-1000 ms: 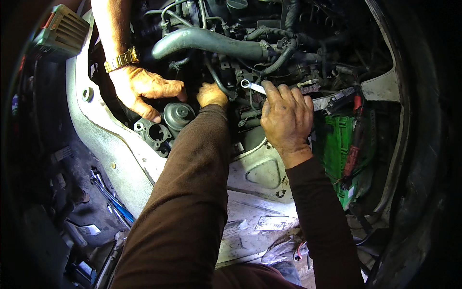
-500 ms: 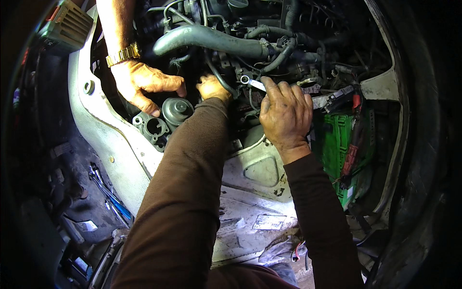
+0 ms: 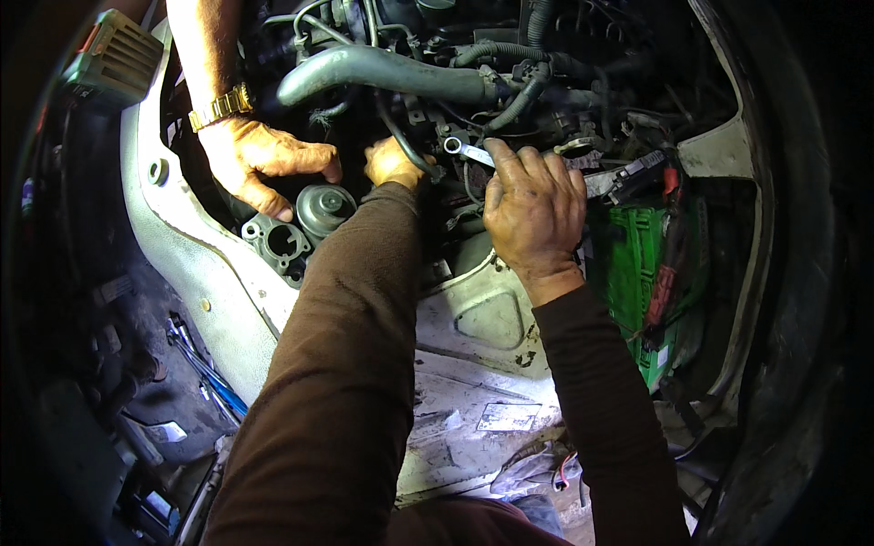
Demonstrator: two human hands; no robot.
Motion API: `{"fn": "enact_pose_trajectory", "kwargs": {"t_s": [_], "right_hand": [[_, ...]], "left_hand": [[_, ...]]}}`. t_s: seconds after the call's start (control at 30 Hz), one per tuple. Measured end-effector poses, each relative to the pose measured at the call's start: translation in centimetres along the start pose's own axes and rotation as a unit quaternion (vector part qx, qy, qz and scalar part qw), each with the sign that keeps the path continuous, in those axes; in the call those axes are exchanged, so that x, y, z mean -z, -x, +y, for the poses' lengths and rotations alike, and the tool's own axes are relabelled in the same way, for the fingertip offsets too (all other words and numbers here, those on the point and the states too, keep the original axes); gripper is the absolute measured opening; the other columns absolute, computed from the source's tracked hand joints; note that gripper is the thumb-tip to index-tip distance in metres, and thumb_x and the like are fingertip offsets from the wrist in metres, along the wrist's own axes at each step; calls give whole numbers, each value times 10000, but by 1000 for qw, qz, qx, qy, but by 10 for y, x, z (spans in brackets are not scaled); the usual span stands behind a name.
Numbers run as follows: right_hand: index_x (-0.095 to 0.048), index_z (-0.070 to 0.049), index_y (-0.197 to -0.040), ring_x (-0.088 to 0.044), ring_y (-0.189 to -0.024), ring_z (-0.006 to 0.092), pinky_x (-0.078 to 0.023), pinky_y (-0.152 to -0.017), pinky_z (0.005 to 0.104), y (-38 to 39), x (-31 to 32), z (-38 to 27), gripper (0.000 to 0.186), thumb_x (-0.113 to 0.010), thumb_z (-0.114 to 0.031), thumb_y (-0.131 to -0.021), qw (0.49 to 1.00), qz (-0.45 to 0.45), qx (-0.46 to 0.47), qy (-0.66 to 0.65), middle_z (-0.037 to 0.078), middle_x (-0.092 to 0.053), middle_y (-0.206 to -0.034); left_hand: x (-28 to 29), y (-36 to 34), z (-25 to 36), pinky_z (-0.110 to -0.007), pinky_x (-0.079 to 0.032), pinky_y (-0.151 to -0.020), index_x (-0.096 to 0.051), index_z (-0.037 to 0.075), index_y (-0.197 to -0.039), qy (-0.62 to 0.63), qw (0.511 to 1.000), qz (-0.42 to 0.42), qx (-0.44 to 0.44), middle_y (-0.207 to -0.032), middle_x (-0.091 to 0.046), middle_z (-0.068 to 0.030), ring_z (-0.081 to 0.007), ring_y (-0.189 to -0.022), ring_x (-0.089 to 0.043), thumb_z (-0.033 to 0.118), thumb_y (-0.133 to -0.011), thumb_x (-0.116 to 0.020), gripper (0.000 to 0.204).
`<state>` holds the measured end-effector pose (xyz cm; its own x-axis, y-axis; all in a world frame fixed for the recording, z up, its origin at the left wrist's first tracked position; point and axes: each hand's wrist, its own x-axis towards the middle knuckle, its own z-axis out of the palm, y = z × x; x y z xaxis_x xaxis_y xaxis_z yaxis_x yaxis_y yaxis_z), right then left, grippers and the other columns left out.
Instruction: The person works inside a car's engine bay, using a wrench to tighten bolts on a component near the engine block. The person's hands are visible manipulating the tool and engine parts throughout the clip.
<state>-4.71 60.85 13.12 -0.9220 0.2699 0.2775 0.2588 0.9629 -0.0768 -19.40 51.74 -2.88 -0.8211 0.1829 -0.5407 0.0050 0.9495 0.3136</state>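
My right hand (image 3: pixel 535 205) is closed round a silver ring-end wrench (image 3: pixel 474 155); its ring end sticks out past the fingertips toward the left. My left hand (image 3: pixel 393 164) reaches down into the engine bay beside a thin bent metal pipe (image 3: pixel 395 127). Its fingers are hidden among the parts, so what they touch cannot be seen. Just left of my left forearm lie a round grey metal housing (image 3: pixel 325 211) and a flanged metal part with a round opening (image 3: pixel 276 244). Another person's hand (image 3: pixel 269 159), with a gold watch, hovers over these two parts, thumb and fingers apart.
A thick grey-green hose (image 3: pixel 391 73) crosses above both hands. The green battery (image 3: pixel 637 273) with a red cable stands at the right. White body panel (image 3: pixel 173 246) edges the bay at left; several tools (image 3: pixel 208 369) lie on the floor beyond it. A slatted box (image 3: pixel 118 59) sits upper left.
The whole scene has shifted slightly left in view. Both my hands and the other person's hand keep nearly the same places among the engine parts.
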Motion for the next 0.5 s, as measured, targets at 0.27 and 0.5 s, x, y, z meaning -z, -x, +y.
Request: {"fn": "enact_pose_trajectory", "kwargs": {"t_s": [0.27,0.5], "right_hand": [[-682,-77,-943,-627,-898,221,-482,-787,381,-8,5,-8,173,-604,-122,-796,989,-108,32,98,54,-663,-880],[-685,-16,-965,-694,-936,318,-556,-801,403,-41,8,-45,202,-589,-124,-823,929,-360,-80,18,174,-706,-958]], "left_hand": [[-14,-3,-3,-479,-453,-964,-639,152,-1196,9,999,25,-20,-1253,-606,-109,-375,-1214,-489,431,-699,-773,586],[-18,0,-3,-464,-443,-977,-653,156,-1174,15,999,33,-41,-1230,-610,-120,-387,-1195,-484,424,-734,-735,522]]}}
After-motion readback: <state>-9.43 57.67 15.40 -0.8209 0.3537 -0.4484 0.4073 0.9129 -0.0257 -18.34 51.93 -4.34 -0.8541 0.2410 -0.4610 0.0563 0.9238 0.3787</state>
